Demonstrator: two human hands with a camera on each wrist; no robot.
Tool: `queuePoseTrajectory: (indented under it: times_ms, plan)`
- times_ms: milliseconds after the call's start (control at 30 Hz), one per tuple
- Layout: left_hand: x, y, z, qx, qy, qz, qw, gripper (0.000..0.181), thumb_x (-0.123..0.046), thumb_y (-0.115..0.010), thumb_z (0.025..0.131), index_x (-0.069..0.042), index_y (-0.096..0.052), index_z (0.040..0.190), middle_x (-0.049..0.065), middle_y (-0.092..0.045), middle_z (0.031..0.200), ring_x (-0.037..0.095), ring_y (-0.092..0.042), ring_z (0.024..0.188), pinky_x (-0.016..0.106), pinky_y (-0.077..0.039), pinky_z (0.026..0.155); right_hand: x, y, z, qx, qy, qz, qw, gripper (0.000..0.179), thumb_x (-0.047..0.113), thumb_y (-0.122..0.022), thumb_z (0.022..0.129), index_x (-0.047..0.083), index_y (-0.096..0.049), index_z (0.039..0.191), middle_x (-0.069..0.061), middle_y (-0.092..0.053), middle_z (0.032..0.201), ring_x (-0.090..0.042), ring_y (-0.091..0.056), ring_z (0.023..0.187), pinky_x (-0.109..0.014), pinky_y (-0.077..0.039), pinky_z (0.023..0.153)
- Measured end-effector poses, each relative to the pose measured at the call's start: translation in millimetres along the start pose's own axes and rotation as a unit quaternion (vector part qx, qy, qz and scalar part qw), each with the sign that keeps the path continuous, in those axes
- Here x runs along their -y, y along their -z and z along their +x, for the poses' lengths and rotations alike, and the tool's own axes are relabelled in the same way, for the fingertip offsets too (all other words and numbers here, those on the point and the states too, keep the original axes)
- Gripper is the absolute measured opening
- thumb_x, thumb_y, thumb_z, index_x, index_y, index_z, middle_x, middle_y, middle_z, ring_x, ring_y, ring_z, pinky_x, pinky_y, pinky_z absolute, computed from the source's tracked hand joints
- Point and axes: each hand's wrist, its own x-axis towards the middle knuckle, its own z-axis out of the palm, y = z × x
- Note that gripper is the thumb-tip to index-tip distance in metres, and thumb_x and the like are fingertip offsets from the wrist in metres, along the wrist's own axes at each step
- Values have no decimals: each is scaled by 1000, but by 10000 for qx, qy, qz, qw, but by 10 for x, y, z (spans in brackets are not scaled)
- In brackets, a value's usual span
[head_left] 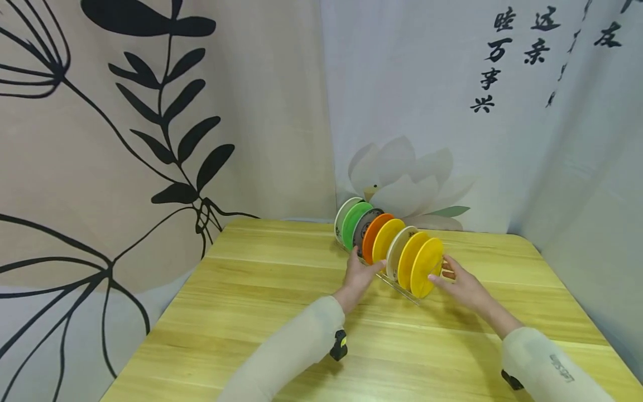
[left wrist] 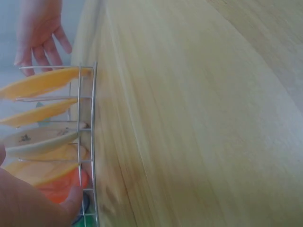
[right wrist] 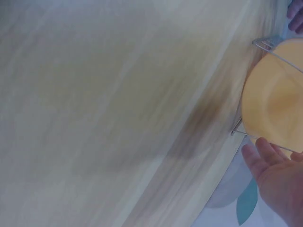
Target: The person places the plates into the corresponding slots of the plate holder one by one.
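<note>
A wire dish rack (head_left: 402, 290) stands toward the back of the table, holding a row of upright plates. The nearest yellow plate (head_left: 427, 268) fills its front end, with another yellow plate (head_left: 409, 259) and a cream plate (head_left: 397, 251) behind it. My left hand (head_left: 358, 279) is at the rack's left side, its fingertips by the orange plate (head_left: 370, 240) and its thumb near the cream one. In the right wrist view, my right hand (right wrist: 281, 177) has its fingers extended at the end wire of the rack, beside the yellow plate (right wrist: 279, 94).
Farther along the rack stand a dark patterned plate (head_left: 361, 228), a green plate (head_left: 350, 223) and a white plate (head_left: 341, 215). The wooden table (head_left: 241, 290) ends at a printed curtain (head_left: 281, 111) close behind the rack.
</note>
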Motion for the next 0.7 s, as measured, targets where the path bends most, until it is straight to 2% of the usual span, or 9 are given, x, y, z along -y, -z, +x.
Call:
queuePoseTrajectory:
  times_ms: [200, 400, 600, 700]
  plan:
    - [26, 64, -37, 304, 51, -166, 9994, 98, -26, -80, 85, -5, -17, 158, 21, -25, 158, 36, -28, 143, 50, -23, 118, 123, -89, -72, 54, 140, 5, 9999, 89, 49, -54, 100, -2, -10, 157, -33, -34, 149, -50, -39, 133, -63, -42, 101]
    - [35, 177, -111, 451, 150, -164, 9987, 100, -31, -79, 86, -7, -15, 158, 21, -21, 160, 38, -25, 145, 53, -23, 118, 203, -200, -151, 207, 392, 168, 9989, 86, 48, -54, 100, 0, -12, 157, -30, -34, 150, -49, -39, 134, -63, -42, 101]
    - [39, 313, -177, 674, 135, -350, 9970, 98, -31, -77, 88, -7, -14, 158, 22, -23, 159, 40, -37, 138, 51, -33, 113, 286, -291, -206, 328, 491, 284, 9978, 87, 49, -55, 100, 1, -11, 158, -28, -33, 152, -48, -39, 134, -63, -41, 102]
    - [46, 363, -219, 827, 139, -385, 9957, 95, -31, -77, 88, -8, -16, 158, 20, -25, 158, 39, -38, 137, 52, -34, 112, 324, -321, -228, 329, 578, 253, 9975, 87, 48, -55, 100, 0, -12, 158, -29, -34, 151, -48, -41, 133, -63, -40, 102]
